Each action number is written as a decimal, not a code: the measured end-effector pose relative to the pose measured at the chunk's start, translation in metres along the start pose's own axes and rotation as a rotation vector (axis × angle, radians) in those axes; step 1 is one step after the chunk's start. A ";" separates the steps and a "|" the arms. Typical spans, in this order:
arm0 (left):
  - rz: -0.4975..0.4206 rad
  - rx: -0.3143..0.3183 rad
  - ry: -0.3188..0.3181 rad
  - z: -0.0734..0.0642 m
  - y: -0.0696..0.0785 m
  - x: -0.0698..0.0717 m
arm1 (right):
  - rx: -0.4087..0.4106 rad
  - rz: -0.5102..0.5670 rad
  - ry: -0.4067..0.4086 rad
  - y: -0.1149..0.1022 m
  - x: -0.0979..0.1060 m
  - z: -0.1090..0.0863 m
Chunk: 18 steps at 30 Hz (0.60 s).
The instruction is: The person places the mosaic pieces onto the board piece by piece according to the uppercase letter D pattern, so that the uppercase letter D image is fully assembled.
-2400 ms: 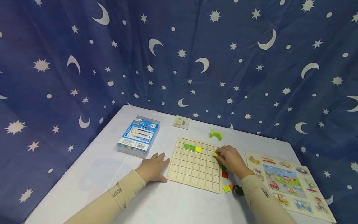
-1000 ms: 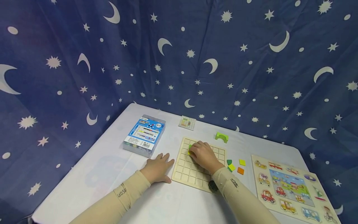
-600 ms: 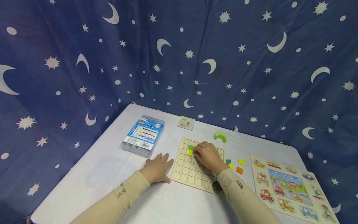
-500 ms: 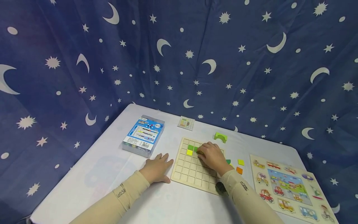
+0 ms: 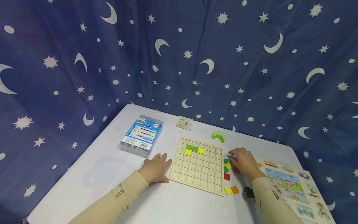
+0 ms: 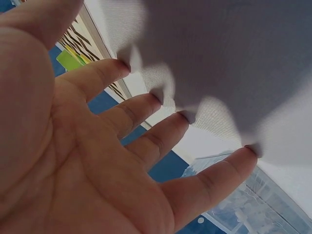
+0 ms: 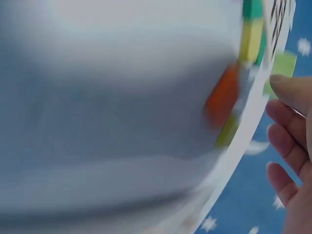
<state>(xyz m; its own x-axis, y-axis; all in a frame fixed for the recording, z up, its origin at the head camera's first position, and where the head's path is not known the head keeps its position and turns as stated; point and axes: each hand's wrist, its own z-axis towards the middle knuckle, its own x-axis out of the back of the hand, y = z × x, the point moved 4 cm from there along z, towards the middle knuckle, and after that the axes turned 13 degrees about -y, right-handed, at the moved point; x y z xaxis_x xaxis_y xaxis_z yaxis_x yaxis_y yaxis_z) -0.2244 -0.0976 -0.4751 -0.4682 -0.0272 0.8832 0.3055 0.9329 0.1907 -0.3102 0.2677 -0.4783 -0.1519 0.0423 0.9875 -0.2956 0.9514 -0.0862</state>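
A wooden grid board (image 5: 197,174) lies mid-table. Near its top left are green tiles, one being the middle green tile (image 5: 195,149), with a yellow tile (image 5: 200,151) on their right. Another yellow tile (image 5: 188,152) sits below the leftmost green one. My left hand (image 5: 154,169) rests beside the board, fingers spread; in the left wrist view its fingertips touch the white cloth. Right of the board my right hand (image 5: 246,163) hovers over an orange tile (image 7: 224,95), fingers loosely bent and holding nothing. A further yellow tile shows behind it in the right wrist view.
Several loose pieces lie along the board's right edge, including a red tile (image 5: 227,176) and an orange tile (image 5: 235,189). A green arch block (image 5: 218,137), pattern card (image 5: 184,123) and plastic box (image 5: 142,135) stand behind. A picture puzzle (image 5: 302,208) lies far right.
My right hand carried a yellow tile from the board's right side to below the leftmost green tile. It then moved right, off the board. My left hand stayed in place.
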 end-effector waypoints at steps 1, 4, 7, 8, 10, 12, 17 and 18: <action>-0.001 0.002 -0.002 0.000 0.000 0.000 | -0.025 0.007 -0.026 0.007 -0.001 -0.002; -0.007 0.003 -0.004 0.000 -0.001 -0.001 | -0.054 0.011 -0.077 0.023 -0.004 -0.009; -0.016 -0.002 -0.003 0.000 0.000 -0.001 | -0.043 0.007 -0.086 0.030 -0.006 -0.015; -0.017 -0.005 -0.002 0.000 0.000 -0.001 | -0.037 0.004 -0.083 0.032 -0.006 -0.016; -0.020 -0.008 -0.001 0.001 0.000 -0.001 | -0.034 0.005 -0.072 0.034 -0.006 -0.018; -0.018 -0.007 0.000 0.001 0.000 -0.001 | -0.032 0.007 -0.065 0.033 -0.006 -0.018; -0.014 -0.008 0.004 0.002 -0.001 -0.002 | -0.039 -0.001 -0.059 0.034 -0.007 -0.016; -0.015 -0.008 0.005 0.003 -0.001 -0.002 | -0.040 -0.004 -0.056 0.034 -0.007 -0.016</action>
<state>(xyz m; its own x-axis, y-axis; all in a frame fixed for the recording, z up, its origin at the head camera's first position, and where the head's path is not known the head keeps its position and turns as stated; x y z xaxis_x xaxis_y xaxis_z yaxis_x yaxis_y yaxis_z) -0.2258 -0.0975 -0.4784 -0.4687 -0.0433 0.8823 0.3050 0.9294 0.2076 -0.3040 0.3048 -0.4865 -0.2041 0.0224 0.9787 -0.2583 0.9631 -0.0759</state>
